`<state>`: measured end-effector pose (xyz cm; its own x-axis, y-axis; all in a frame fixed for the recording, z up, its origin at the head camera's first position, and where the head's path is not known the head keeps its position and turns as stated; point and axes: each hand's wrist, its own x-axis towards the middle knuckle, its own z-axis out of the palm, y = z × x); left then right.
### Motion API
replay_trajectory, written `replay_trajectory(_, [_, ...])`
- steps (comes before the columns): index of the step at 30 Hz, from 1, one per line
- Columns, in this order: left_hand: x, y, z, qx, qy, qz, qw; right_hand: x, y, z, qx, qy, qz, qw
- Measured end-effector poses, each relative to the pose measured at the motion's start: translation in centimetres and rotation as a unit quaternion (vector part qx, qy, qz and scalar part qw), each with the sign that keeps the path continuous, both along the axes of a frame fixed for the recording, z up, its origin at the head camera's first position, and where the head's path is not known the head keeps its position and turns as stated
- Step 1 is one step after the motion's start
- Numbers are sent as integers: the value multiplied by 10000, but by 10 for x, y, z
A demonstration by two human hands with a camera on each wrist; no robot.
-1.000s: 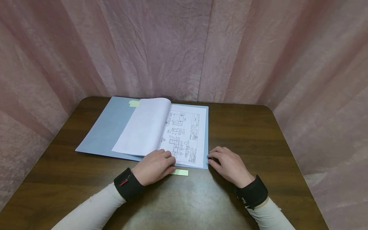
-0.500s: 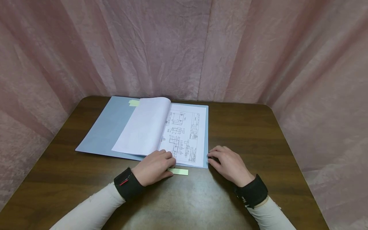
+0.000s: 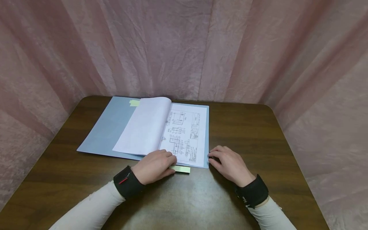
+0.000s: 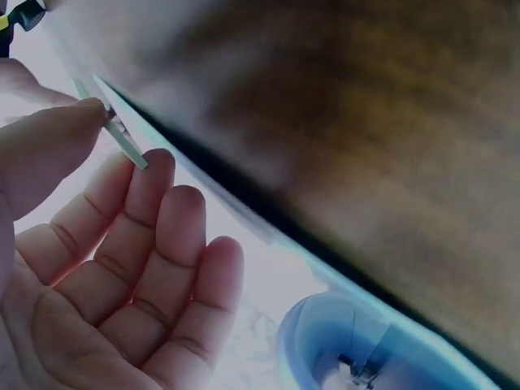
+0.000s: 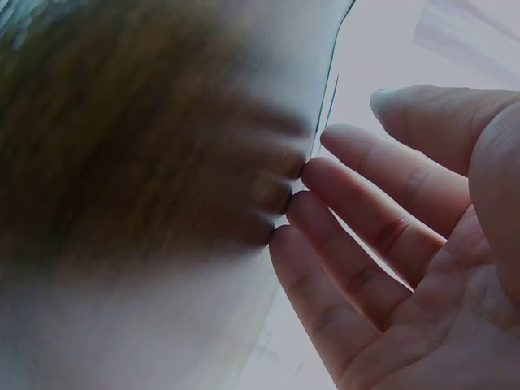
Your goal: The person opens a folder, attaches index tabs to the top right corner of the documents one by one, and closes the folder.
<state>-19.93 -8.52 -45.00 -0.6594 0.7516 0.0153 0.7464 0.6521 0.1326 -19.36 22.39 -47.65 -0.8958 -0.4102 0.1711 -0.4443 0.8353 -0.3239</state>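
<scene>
A light blue folder [image 3: 96, 134] lies spread on the table in the head view. Its top sheets [image 3: 142, 127] are turned over to the left, baring a page with technical drawings [image 3: 187, 131]. At the folder's near edge, my left hand [image 3: 156, 166] pinches a narrow light green sticky note [image 3: 184, 169]. The left wrist view catches this sticky note [image 4: 128, 149] nearly edge-on between thumb and fingers. My right hand [image 3: 230, 164] rests beside the folder's lower right corner, holding nothing. Its fingertips [image 5: 286, 244] touch down on the tabletop with the fingers relaxed.
Another light green sticky note [image 3: 134, 103] sticks to the folder's left cover near the top. The brown wooden table [image 3: 241, 127] ends at the back against a pink curtain [image 3: 184, 51]. Black bands [image 3: 128, 183] wrap both wrists.
The sticky note, flat on the table earlier, now shows raised slightly with a dark shadow under its near edge, gripped by the left hand. My right hand has stayed in place.
</scene>
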Motion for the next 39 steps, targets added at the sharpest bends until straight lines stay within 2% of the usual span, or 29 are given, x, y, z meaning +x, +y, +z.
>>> replay_trajectory(6, [-8,4,15,106,293,11,9995,-5,4,7,24,93,20,10000])
replay_trajectory(11, [-19,11,30,286,689,111,9971,-15,1,26,-240,267,12,9994])
replay_trajectory(14, [-27,17,35,395,767,198,9961,-20,-6,38,-414,285,17,9987])
replay_trajectory(18, [-35,23,37,417,840,311,9951,-23,-16,48,-662,183,67,9976])
replay_trajectory(24, [-44,27,35,625,1099,486,9908,-26,-30,54,-863,36,242,9960])
replay_trajectory(28, [-44,30,33,765,1124,541,9892,-26,-35,54,-878,-14,439,9952])
replay_trajectory(32, [-41,34,33,875,991,495,9900,-24,-39,53,-874,104,564,9945])
replay_trajectory(39, [-39,41,33,1110,963,350,9885,-22,-38,52,-887,261,453,9947])
